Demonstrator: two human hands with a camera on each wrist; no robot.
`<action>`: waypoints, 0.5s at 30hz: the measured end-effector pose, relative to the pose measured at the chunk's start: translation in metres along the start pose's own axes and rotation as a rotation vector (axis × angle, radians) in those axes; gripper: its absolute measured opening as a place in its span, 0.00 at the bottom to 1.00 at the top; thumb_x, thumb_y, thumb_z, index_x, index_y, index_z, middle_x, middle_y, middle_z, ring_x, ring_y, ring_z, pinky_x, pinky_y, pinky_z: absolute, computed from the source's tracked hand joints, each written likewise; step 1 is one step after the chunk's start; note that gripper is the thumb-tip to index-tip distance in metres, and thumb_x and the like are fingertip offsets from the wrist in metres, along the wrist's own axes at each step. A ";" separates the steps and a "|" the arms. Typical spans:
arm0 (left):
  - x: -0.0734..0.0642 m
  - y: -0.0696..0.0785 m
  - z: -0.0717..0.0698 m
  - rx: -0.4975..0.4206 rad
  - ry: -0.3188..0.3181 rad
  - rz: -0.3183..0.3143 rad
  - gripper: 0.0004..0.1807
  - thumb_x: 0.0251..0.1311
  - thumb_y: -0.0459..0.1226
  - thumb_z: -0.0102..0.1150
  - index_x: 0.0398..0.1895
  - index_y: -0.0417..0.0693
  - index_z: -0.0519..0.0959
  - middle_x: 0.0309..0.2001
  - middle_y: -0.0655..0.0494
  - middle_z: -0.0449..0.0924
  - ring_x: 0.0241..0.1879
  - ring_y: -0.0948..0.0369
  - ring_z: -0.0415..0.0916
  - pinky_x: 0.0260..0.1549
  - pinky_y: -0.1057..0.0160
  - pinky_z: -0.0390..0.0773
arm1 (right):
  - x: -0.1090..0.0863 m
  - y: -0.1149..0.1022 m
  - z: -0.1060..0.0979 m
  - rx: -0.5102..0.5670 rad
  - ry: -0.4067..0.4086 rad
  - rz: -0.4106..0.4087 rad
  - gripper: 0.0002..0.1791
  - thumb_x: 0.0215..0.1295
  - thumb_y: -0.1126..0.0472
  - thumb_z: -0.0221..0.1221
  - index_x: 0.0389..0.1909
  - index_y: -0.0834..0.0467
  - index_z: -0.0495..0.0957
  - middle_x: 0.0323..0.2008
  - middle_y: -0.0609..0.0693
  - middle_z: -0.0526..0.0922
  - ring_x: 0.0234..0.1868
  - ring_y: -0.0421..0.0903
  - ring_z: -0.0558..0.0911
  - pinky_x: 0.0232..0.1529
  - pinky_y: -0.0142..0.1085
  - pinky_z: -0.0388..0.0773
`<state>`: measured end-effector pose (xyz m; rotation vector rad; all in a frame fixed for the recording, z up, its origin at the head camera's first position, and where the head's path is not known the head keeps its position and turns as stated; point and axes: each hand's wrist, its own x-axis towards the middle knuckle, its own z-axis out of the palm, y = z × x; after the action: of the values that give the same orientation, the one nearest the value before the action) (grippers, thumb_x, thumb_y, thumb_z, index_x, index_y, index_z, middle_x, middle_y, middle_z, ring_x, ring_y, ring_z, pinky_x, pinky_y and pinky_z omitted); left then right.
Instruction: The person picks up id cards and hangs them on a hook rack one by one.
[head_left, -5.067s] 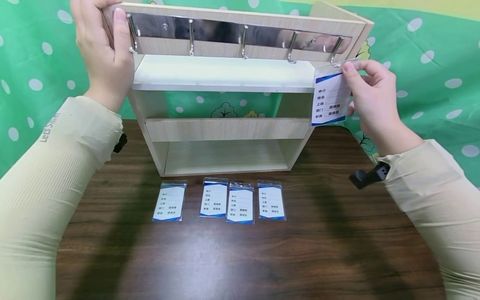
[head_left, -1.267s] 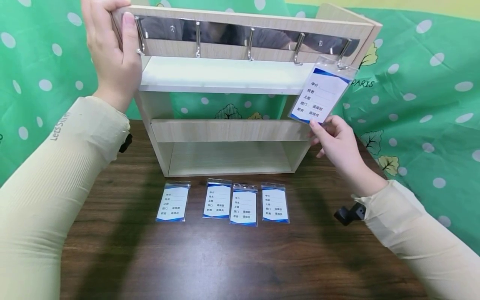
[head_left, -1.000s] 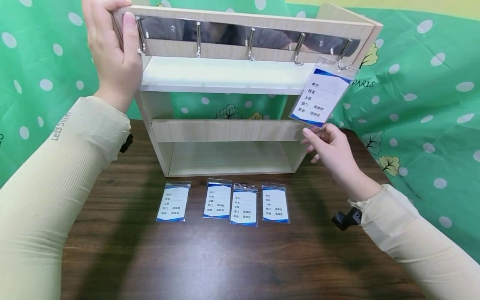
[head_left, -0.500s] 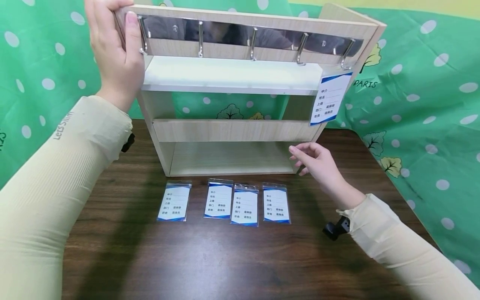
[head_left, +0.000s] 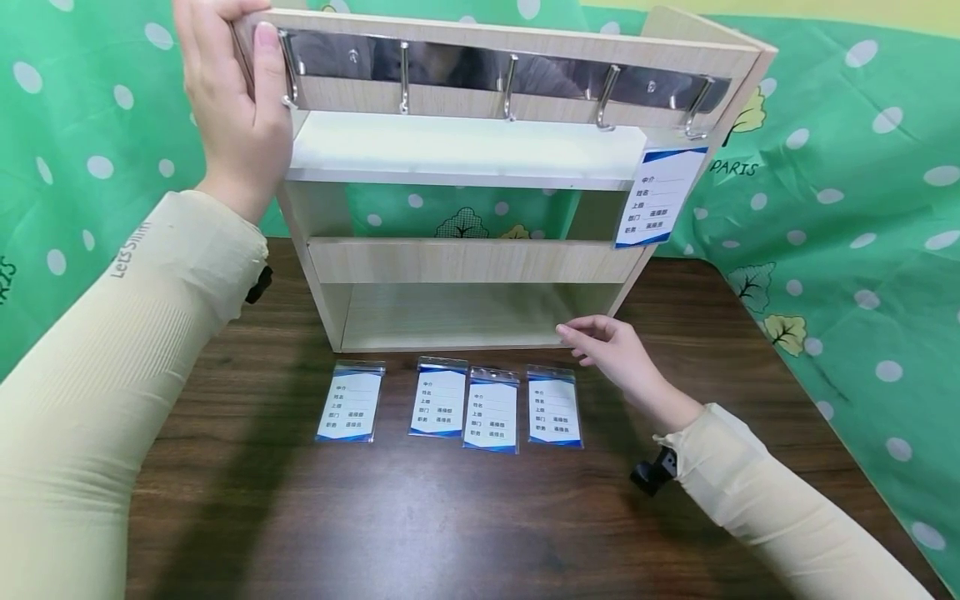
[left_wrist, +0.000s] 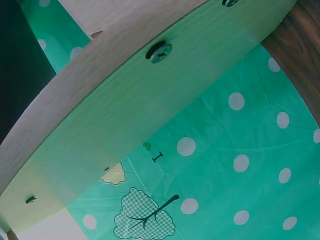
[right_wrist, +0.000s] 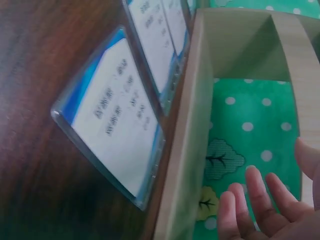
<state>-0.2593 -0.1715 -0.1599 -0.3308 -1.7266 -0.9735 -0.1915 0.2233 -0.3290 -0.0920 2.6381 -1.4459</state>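
Note:
My left hand grips the upper left corner of a light wooden shelf rack, thumb on its front and fingers behind the edge. In the left wrist view, the rack's side panel with its screws hides most of that hand. From the rightmost metal hook a white and blue badge hangs, slightly tilted. My right hand holds nothing, its fingers loosely bent above the rightmost badge on the table. The right wrist view shows those spread fingers and the badge nearby.
Several badges lie in a row before the rack, the middle badge close beside its left neighbour; another badge lies farther left. The other hooks bear nothing. Behind the dark wooden table hangs a green dotted cloth.
My right hand hung the badge on the rightmost hook, let go of it and came down left toward the table badges. The badge swung straighter. My left hand stays on the rack.

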 end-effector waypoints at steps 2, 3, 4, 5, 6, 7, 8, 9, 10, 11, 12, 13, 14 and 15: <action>0.000 0.001 0.000 -0.007 0.001 0.000 0.15 0.67 0.40 0.42 0.50 0.50 0.75 0.53 0.65 0.67 0.52 0.77 0.61 0.59 0.69 0.62 | 0.000 0.003 0.003 -0.005 -0.016 0.013 0.29 0.70 0.46 0.58 0.59 0.66 0.73 0.56 0.64 0.79 0.51 0.56 0.81 0.48 0.36 0.80; 0.000 0.001 0.000 -0.011 0.003 -0.001 0.14 0.67 0.40 0.42 0.50 0.50 0.75 0.52 0.65 0.67 0.52 0.77 0.61 0.59 0.69 0.62 | 0.001 0.005 0.004 -0.004 -0.022 0.018 0.29 0.70 0.46 0.58 0.59 0.66 0.73 0.57 0.64 0.79 0.53 0.58 0.80 0.50 0.39 0.79; 0.000 0.001 0.000 -0.015 0.004 -0.002 0.14 0.67 0.40 0.42 0.50 0.49 0.75 0.52 0.66 0.66 0.52 0.77 0.61 0.59 0.69 0.62 | 0.001 0.007 0.006 0.000 -0.024 0.023 0.29 0.69 0.46 0.58 0.60 0.66 0.73 0.58 0.63 0.79 0.55 0.59 0.79 0.51 0.42 0.79; 0.000 0.002 0.000 -0.017 0.006 -0.004 0.14 0.67 0.40 0.42 0.50 0.49 0.75 0.52 0.66 0.66 0.52 0.77 0.61 0.59 0.69 0.62 | 0.001 0.008 0.007 0.006 -0.027 0.026 0.30 0.69 0.46 0.59 0.60 0.66 0.73 0.59 0.63 0.78 0.57 0.60 0.78 0.53 0.44 0.79; 0.000 0.002 0.000 -0.019 0.008 -0.005 0.14 0.67 0.39 0.42 0.49 0.50 0.75 0.51 0.66 0.66 0.52 0.77 0.61 0.59 0.69 0.62 | 0.002 0.010 0.008 0.010 -0.029 0.029 0.30 0.69 0.46 0.59 0.59 0.65 0.74 0.59 0.63 0.78 0.58 0.60 0.78 0.54 0.47 0.78; 0.000 0.002 -0.001 -0.018 0.010 -0.006 0.14 0.67 0.39 0.42 0.49 0.50 0.75 0.51 0.66 0.66 0.52 0.77 0.61 0.59 0.69 0.61 | 0.002 0.012 0.009 0.011 -0.029 0.031 0.30 0.69 0.46 0.59 0.60 0.66 0.74 0.60 0.63 0.77 0.58 0.60 0.77 0.55 0.48 0.77; 0.000 0.002 -0.001 -0.016 0.010 -0.008 0.14 0.67 0.39 0.42 0.49 0.50 0.75 0.51 0.66 0.66 0.51 0.77 0.61 0.59 0.69 0.61 | 0.002 0.014 0.010 0.011 -0.030 0.033 0.30 0.69 0.46 0.59 0.60 0.66 0.74 0.60 0.63 0.77 0.59 0.59 0.77 0.55 0.48 0.77; 0.000 0.002 -0.001 -0.013 0.010 -0.008 0.14 0.67 0.40 0.42 0.49 0.50 0.75 0.51 0.66 0.66 0.51 0.77 0.61 0.59 0.69 0.61 | 0.003 0.016 0.011 0.008 -0.031 0.035 0.30 0.68 0.47 0.59 0.60 0.66 0.73 0.61 0.63 0.76 0.59 0.58 0.77 0.55 0.49 0.77; 0.000 0.002 -0.001 -0.012 0.010 -0.009 0.14 0.67 0.40 0.42 0.49 0.50 0.75 0.51 0.66 0.66 0.51 0.78 0.61 0.59 0.69 0.61 | 0.003 0.018 0.012 0.006 -0.034 0.039 0.30 0.68 0.47 0.60 0.60 0.66 0.73 0.62 0.63 0.76 0.59 0.58 0.77 0.55 0.48 0.77; 0.000 0.002 0.000 -0.009 0.009 -0.010 0.14 0.67 0.40 0.42 0.49 0.50 0.75 0.51 0.66 0.66 0.51 0.78 0.61 0.59 0.69 0.62 | 0.004 0.020 0.013 0.002 -0.038 0.043 0.30 0.68 0.47 0.60 0.61 0.66 0.73 0.62 0.63 0.75 0.59 0.57 0.77 0.54 0.47 0.77; 0.000 0.002 0.000 -0.007 0.008 -0.010 0.14 0.67 0.40 0.42 0.49 0.50 0.75 0.51 0.66 0.66 0.51 0.78 0.61 0.59 0.69 0.62 | 0.005 0.022 0.014 -0.003 -0.040 0.050 0.30 0.68 0.47 0.60 0.61 0.66 0.73 0.63 0.63 0.75 0.58 0.56 0.77 0.54 0.46 0.76; 0.000 0.002 0.000 -0.006 0.008 -0.010 0.14 0.67 0.40 0.42 0.49 0.50 0.75 0.51 0.66 0.66 0.51 0.77 0.61 0.59 0.69 0.62 | 0.006 0.024 0.015 -0.005 -0.043 0.056 0.30 0.68 0.47 0.60 0.61 0.66 0.73 0.63 0.63 0.74 0.58 0.56 0.76 0.53 0.46 0.76; 0.000 0.002 0.000 -0.006 0.007 -0.010 0.14 0.67 0.40 0.42 0.49 0.50 0.75 0.51 0.66 0.66 0.52 0.77 0.61 0.59 0.69 0.62 | 0.007 0.026 0.016 -0.007 -0.047 0.064 0.31 0.68 0.48 0.60 0.62 0.66 0.72 0.64 0.63 0.73 0.58 0.55 0.76 0.53 0.45 0.76; 0.000 0.002 0.001 -0.007 0.007 -0.011 0.14 0.67 0.40 0.42 0.49 0.50 0.76 0.51 0.66 0.66 0.52 0.77 0.61 0.59 0.69 0.62 | 0.008 0.028 0.017 -0.009 -0.049 0.072 0.31 0.67 0.48 0.61 0.62 0.65 0.72 0.64 0.63 0.73 0.57 0.55 0.76 0.52 0.45 0.76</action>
<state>-0.2586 -0.1700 -0.1593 -0.3231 -1.7204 -0.9879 -0.1962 0.2230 -0.3625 -0.0321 2.5805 -1.3917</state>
